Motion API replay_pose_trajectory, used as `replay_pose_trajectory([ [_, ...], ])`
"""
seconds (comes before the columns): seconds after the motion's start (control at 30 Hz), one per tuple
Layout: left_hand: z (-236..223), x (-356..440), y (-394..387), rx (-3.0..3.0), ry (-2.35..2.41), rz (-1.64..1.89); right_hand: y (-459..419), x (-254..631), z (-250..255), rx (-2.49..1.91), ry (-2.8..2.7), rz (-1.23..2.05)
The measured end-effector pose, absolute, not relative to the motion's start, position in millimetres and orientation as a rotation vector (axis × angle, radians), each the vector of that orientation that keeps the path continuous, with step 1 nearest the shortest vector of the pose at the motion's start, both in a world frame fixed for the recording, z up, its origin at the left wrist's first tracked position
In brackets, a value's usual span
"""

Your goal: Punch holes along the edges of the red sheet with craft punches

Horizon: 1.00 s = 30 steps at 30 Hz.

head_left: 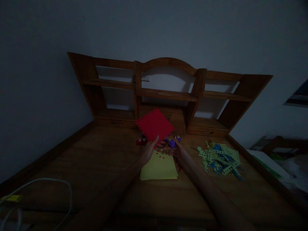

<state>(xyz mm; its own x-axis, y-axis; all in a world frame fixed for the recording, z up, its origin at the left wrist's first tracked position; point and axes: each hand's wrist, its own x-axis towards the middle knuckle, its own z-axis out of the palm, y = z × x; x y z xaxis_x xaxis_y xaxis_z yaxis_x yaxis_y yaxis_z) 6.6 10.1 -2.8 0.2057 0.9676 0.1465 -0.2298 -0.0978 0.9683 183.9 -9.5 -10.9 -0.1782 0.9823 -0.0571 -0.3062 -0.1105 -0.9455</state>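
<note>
My left hand point(148, 152) pinches the near corner of a red paper sheet point(156, 123) between thumb and fingers, holding it tilted up over the desk. Small round holes run along the sheet's left edge. In my right hand point(177, 150) is a small purple hole punch point(172, 143) with bulging white eyes, close to the sheet's right side. Whether its jaws are on the paper is hard to see in the dim light. A similar red punch point(139, 141) with eyes sits just behind my left hand. Below both hands lies a stack of yellow paper point(158, 169) with several red dots on it.
Punched yellow-green strips and blue scraps lie heaped point(222, 158) on the right of the wooden desk point(103, 157). A wooden shelf unit point(168, 93) stands along the back. A white cable point(48, 179) loops at the front left, near a yellow item point(13, 198).
</note>
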Motion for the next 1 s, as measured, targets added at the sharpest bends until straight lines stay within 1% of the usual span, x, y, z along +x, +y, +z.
replay_pose_trajectory([
  [0.2, 1, 8, 8, 1.299, 0.857, 1.233, -7, 184, -14, -0.969, -1.041, 1.534],
  [0.37, -11, 7, 17, 1.434, 0.948, 1.312, -8, 183, -13, -0.984, -1.015, 1.502],
  [0.5, -17, 6, 24, 1.434, 0.984, 1.380, -10, 182, -11, -0.984, -1.053, 1.510],
  [0.73, -12, 7, 22, 1.408, 1.048, 1.424, -12, 181, -10, -1.061, -1.048, 1.474],
  [1.0, -12, 5, 21, 1.435, 1.036, 1.410, -16, 180, -5, -1.046, -1.057, 1.518],
])
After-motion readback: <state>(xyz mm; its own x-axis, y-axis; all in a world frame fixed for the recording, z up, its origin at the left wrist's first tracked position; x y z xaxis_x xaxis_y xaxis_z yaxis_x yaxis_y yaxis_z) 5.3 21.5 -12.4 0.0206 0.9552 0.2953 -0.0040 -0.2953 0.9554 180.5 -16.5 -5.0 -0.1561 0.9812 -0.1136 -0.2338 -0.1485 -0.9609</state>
